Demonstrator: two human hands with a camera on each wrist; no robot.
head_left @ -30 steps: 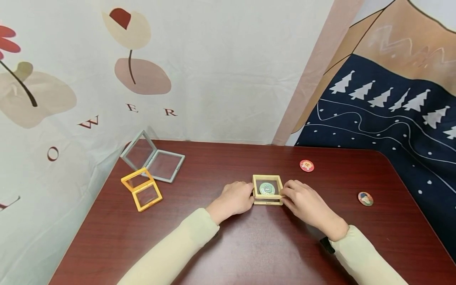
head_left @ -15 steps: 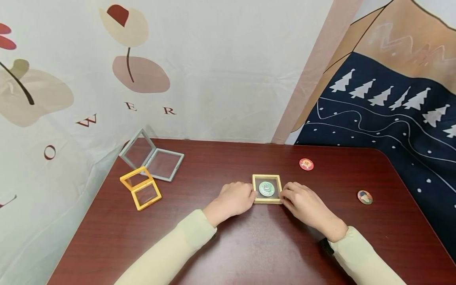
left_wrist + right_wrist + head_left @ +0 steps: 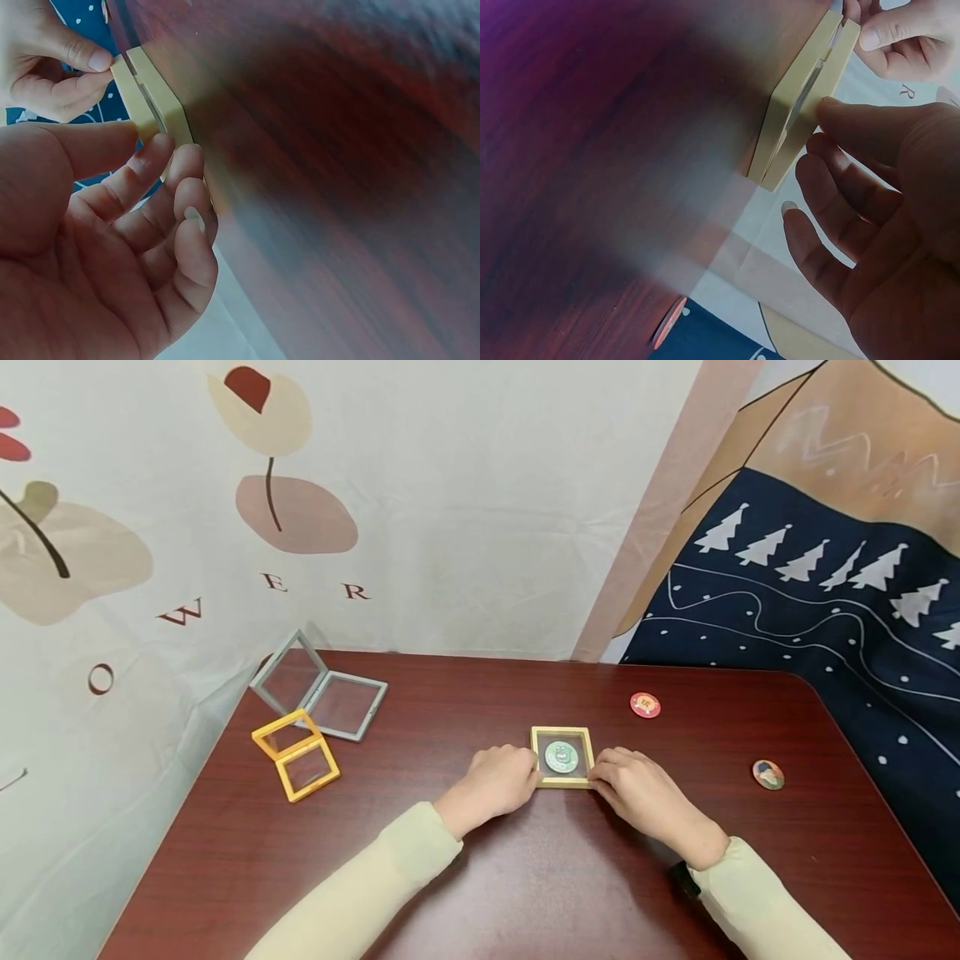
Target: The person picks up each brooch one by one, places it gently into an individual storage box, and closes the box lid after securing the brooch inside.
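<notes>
A small square pale-yellow display case (image 3: 564,783) with clear panes lies on the table, holding a round light-green chip (image 3: 561,757) with a printed figure. My left hand (image 3: 497,781) grips the case's left side, and my right hand (image 3: 637,795) pinches its right side near the front corner. In the left wrist view, a thin slit runs between the two halves of the case (image 3: 165,97). From the right wrist, the same slit shows along the case's edge (image 3: 784,105), my thumb (image 3: 836,112) touching the upper half.
At the left, an orange hinged case (image 3: 327,783) stands spread, overlapping a larger grey hinged case (image 3: 371,714), also spread. A red chip (image 3: 645,705) lies at the back right, and a multicoloured round chip (image 3: 768,774) further right. A printed cloth backs the table (image 3: 465,693).
The upper half of the pale-yellow display case has come down onto the lower half, narrowing the gap at the front. Both hands stay at its sides, almost in place.
</notes>
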